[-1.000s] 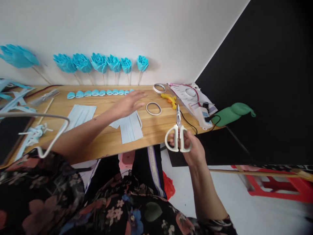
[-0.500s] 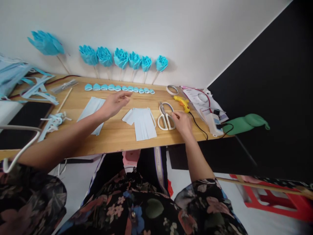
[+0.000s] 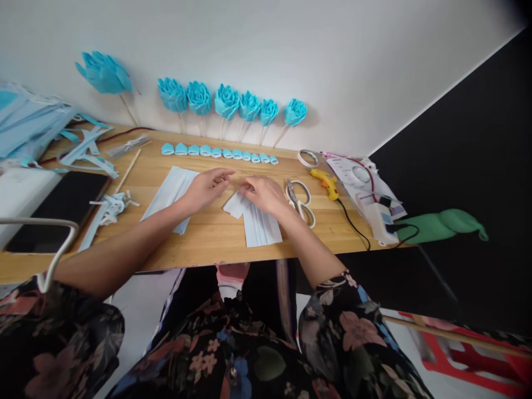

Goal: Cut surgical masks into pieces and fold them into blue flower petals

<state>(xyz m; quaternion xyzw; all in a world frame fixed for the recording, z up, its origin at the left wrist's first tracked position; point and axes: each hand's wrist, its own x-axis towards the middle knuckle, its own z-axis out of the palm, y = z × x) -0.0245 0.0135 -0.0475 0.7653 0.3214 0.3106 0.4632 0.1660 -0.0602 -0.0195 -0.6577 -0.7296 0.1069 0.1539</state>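
My left hand (image 3: 209, 188) hovers over the table beside a flat, pale blue pleated mask sheet (image 3: 169, 188), its fingers loosely bent and apart. I see nothing held in it. Facing it, my right hand (image 3: 265, 194) is above a cut pleated mask piece (image 3: 261, 224), covering its upper part. The right fingers are curved and apart, with nothing visible between them. Scissors with white handles (image 3: 300, 202) lie just right of my right wrist. Behind both hands runs a row of small folded blue petals (image 3: 216, 152).
Several blue flowers on sticks (image 3: 226, 102) lean against the wall. To the right are a yellow glue gun (image 3: 325, 182), a tape roll (image 3: 307, 158) and a power strip (image 3: 381, 223). Leftward lie a phone (image 3: 58, 210), mask strips (image 3: 85, 149) and a mask pile (image 3: 31, 124).
My right hand has left the scissors and moved left, over the cut mask piece and close to my left hand. The camera view has shifted slightly left.
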